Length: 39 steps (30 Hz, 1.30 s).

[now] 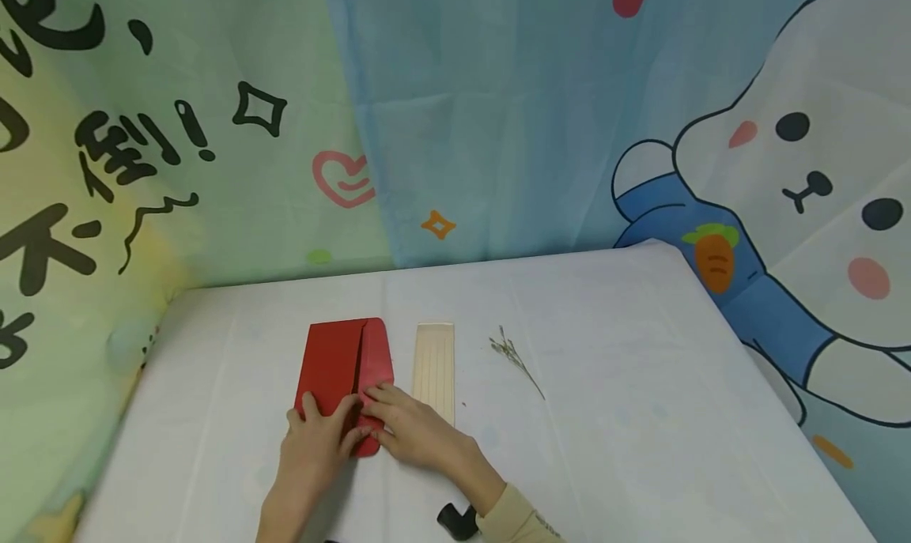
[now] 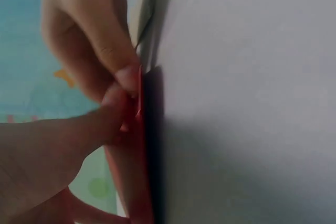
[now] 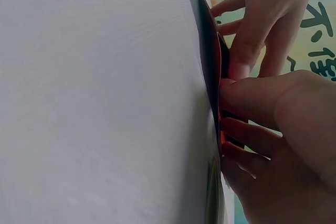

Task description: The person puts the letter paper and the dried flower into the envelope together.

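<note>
A red envelope (image 1: 330,353) lies on the white table, its lighter red flap (image 1: 376,345) along the right side. Over the envelope's near part, my left hand (image 1: 313,444) holds it with bent fingers, its thumb at the flap's edge. From the right, my right hand (image 1: 420,432) grips the flap, fingers bent and thumb close to the left thumb. The left wrist view has the thumbs meeting at the red edge (image 2: 140,93). In the right wrist view the flap (image 3: 218,61) stands slightly raised; the fingers partly hide it.
Right of the envelope lies a flat cream ribbed strip (image 1: 434,361), its near end behind the right hand. Farther right is a dried flower sprig (image 1: 512,355). A black object (image 1: 457,521) sits by the right wrist. A printed curtain (image 1: 484,132) hangs behind the table (image 1: 640,416).
</note>
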Motion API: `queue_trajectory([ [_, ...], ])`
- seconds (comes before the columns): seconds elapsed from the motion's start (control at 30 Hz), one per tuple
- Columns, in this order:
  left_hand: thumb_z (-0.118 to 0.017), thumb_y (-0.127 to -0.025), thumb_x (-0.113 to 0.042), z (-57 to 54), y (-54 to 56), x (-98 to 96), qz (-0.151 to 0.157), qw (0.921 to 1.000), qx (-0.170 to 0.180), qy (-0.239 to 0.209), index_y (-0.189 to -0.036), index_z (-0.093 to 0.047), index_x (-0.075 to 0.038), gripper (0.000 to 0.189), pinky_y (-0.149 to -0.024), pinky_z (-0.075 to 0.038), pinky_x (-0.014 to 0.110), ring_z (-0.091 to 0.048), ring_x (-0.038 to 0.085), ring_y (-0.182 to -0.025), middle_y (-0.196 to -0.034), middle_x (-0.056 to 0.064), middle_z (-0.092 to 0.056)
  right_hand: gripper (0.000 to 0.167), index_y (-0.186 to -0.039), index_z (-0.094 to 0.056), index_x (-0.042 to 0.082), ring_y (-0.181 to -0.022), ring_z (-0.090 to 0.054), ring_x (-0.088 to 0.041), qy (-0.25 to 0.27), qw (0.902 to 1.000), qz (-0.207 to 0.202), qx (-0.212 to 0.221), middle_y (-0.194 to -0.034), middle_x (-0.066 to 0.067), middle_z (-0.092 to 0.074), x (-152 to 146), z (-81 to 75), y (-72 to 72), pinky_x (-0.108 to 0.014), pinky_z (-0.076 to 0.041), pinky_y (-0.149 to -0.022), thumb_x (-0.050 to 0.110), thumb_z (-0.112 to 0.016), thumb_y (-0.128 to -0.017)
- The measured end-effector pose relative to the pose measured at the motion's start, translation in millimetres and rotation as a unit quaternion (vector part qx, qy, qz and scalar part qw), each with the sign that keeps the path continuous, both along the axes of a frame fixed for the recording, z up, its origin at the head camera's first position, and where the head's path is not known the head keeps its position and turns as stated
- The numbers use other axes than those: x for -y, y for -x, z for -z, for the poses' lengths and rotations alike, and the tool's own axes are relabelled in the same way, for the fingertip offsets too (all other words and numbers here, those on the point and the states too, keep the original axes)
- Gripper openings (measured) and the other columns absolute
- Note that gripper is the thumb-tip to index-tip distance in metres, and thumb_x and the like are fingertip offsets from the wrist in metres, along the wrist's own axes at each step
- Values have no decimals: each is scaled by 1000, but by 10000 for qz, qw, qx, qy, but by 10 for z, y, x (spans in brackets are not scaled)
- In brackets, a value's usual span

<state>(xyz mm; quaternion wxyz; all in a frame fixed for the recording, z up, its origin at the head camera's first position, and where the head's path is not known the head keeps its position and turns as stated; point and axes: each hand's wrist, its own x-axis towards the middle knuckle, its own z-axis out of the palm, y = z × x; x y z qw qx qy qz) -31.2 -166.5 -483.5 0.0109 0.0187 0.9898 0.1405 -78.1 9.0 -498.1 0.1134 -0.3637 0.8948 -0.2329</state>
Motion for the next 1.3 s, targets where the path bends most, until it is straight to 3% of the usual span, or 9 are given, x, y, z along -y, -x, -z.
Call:
queue_trajectory([
  [0.1,-82,-84,-47,-20,12,48,96,9995,275,-138,-134,-61,-20,61,-59,-59,53,-52,52,-98,-118,33,-46,38,-138,-64,9,-151,-40,-27,-101,9999,-12,-20,-157,-8,-49,0,0,-3,-36,-40,-118,15,-65,-101],
  [0.27,-89,-69,-56,-55,29,110,37,9970,694,-354,-139,-59,-22,83,-68,-58,59,-48,59,-116,-141,41,-40,38,-139,-63,10,-151,-40,-27,-173,9998,-43,-106,-158,-7,-49,5,6,9,-37,-39,-119,16,-65,-101],
  [0.43,-94,-64,-53,-49,68,127,29,9950,920,-379,-140,-57,-21,90,-74,-58,62,-45,62,-120,-146,44,-37,38,-138,-64,10,-151,-39,-27,-99,9999,-2,-30,-158,-7,-48,3,3,16,-37,-39,-118,16,-66,-101],
  [0.73,-96,-61,-49,-38,78,111,16,9956,900,-241,-137,-59,-19,89,-73,-58,62,-46,62,-116,-144,44,-39,39,-138,-65,11,-151,-40,-26,-135,9999,77,-60,-157,-6,-50,19,7,-6,-37,-41,-117,15,-67,-100],
  [0.93,-97,-61,-47,-38,60,91,22,9967,784,-224,-133,-61,-19,85,-73,-59,61,-47,61,-113,-139,42,-41,36,-136,-66,11,-146,-47,-25,228,9994,243,-52,-150,-5,-57,6,-13,-23,-37,-43,-115,18,-66,-100],
  [1.17,-98,-59,-43,-22,52,83,28,9979,610,-204,-127,-62,-18,81,-73,-59,61,-48,59,-110,-134,39,-43,35,-133,-67,12,-131,-57,-18,534,9962,571,-387,-136,-3,-65,-29,-40,-39,-33,-50,-108,20,-69,-99],
  [1.3,-99,-58,-45,-1,49,89,90,9986,488,-177,-123,-60,-19,80,-68,-59,59,-49,57,-105,-130,37,-44,31,-128,-69,11,-112,-64,-18,585,9902,1033,-737,-122,-3,-70,-88,-83,-68,-30,-56,-93,18,-70,-97],
])
